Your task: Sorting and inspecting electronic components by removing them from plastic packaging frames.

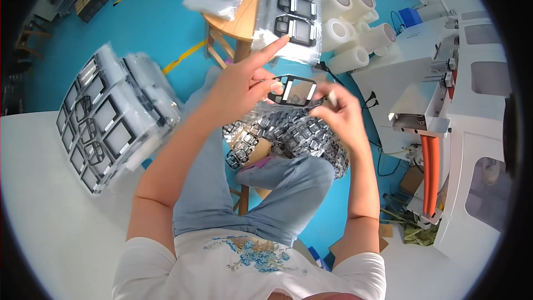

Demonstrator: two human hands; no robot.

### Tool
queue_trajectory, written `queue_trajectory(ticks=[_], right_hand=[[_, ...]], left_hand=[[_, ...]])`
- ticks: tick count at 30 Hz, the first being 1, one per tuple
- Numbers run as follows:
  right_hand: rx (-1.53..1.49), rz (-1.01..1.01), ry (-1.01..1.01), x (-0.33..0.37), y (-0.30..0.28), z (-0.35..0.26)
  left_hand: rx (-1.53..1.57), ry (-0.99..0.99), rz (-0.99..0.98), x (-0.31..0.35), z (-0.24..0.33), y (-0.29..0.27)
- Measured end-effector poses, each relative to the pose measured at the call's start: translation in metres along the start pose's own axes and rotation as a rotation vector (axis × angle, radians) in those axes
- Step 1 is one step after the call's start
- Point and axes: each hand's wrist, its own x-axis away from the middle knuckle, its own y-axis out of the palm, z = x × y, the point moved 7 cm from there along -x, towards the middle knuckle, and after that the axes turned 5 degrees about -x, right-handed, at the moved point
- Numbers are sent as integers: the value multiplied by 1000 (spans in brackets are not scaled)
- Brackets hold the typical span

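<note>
Floor: bright blue (155, 22), with yellow line markings, spreading under everything.
Machine: a large white unit (472, 105) fills the right side, an orange hose (430, 172) running down its front.
Table: a white surface (39, 200) takes the lower left, and on its edge stands a stack of bagged black frames (105, 116), fanned out in clear plastic.
Stool: a round wooden stool (233, 28) sits ahead of the person, carrying two clear bags of black panels (294, 11), one bag hanging off each side.
Rolls: a cluster of white tape rolls (355, 16) is packed just right of the stool.
Lap: a loose heap of small black frames (300, 133) in crumpled plastic rests on the person's jeans.
Left hand: the left hand (244, 86) pinches the left edge of the black bezel (294, 90), thumb on it, index finger stretched straight up and away.
Right hand: the right hand (338, 108) is blurred; its fingertips are closed at the bezel's right edge.
Bezel: held up between both hands, above the lap heap and below the stool.
</note>
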Motion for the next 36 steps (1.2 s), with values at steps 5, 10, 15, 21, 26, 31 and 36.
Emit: queue_trajectory(ticks=[5,10,15,21,26,31,36], right_hand=[[-240,126,-282,-15,-16,-67],[-118,389,-335,-105,-60,-119],[351,400,-238,-194,-73,-36],[313,370,-381,-94,-45,-41],[485,115,-563,-53,9,-53],[518,111,-642,-61,19,-53],[915,93,-756,-50,34,-72]], left_hand=[[-20,176,1,11,-45,13],[327,130,320,18,-32,10],[370,106,416,-21,-37,25],[135,103,312,-30,-48,14],[171,41,250,-35,-52,7],[280,-18,168,-35,-47,14],[291,-64,210,-32,-35,13]])
